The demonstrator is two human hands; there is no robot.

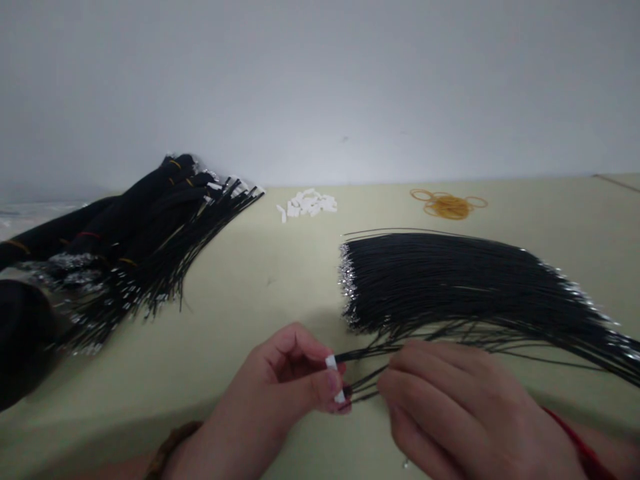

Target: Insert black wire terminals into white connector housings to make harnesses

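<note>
My left hand (295, 383) pinches a small white connector housing (331, 363) between thumb and fingers. Several thin black wires (360, 353) run from the housing to the right. Close beside it, my right hand (450, 400) is closed, its fingertips on a black wire (369, 396) that reaches toward the housing. The right fingers hide part of that wire, and I cannot tell whether its tip is inside the housing. Behind my right hand lies a broad sheaf of loose black wires (440, 277) with silvery ends.
At the left, banded bundles of black wires (150, 200) lie beside a dark rounded object (23, 340). White connector housings (313, 203) are piled near the wall, and yellow rubber bands (450, 205) lie farther right. The pale table (265, 253) meets a grey wall (320, 93).
</note>
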